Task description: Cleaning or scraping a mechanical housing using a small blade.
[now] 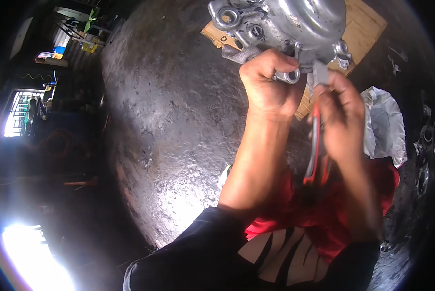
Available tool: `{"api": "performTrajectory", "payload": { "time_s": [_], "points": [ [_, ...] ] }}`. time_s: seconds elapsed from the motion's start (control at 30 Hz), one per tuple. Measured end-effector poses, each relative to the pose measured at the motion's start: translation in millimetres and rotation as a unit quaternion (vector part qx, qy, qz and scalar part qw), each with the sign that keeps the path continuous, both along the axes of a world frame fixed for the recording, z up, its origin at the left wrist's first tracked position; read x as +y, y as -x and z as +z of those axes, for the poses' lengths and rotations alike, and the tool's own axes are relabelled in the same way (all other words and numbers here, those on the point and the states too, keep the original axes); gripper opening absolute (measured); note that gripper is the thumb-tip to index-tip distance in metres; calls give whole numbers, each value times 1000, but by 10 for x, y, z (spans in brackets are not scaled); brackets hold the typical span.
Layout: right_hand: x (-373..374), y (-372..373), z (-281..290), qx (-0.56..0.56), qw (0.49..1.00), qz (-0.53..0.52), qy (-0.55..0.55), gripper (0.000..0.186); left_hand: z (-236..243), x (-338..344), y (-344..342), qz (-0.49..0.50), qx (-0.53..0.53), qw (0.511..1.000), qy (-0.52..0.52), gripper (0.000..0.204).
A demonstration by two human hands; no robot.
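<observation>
The left hand [270,82] is fisted around a lug of the grey metal casing [295,24] on the cardboard [368,24] while the right hand [341,114] clamps red-handled pliers [315,150] onto its edge, apparently mid-extraction, and what follows would call for a steady pull.

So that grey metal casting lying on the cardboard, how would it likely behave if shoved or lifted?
The metal casting looks thick-walled and solid, so probably heavy for its size and fully stiff. Its rounded shell and lugs suggest it might rock rather than slide cleanly on the cardboard. Its shiny surface may be slippery to grip.
</observation>
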State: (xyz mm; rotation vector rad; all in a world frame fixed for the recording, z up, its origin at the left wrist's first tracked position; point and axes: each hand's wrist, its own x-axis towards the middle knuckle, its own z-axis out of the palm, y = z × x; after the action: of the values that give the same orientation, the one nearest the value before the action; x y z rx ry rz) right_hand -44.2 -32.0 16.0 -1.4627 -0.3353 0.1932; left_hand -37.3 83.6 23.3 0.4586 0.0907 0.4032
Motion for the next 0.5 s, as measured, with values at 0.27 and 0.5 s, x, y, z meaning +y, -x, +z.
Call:
{"api": "performTrajectory", "payload": {
  "time_s": [0.27,0.5],
  "points": [
    [-6,53,-65,-54,998,16,-6,13,-20,-17,5,-14,-8,1000,0,18],
    [38,66,-108,-31,999,12,-24,12,-5,-52,11,12,-8,1000,-9,16]
  ]
}}
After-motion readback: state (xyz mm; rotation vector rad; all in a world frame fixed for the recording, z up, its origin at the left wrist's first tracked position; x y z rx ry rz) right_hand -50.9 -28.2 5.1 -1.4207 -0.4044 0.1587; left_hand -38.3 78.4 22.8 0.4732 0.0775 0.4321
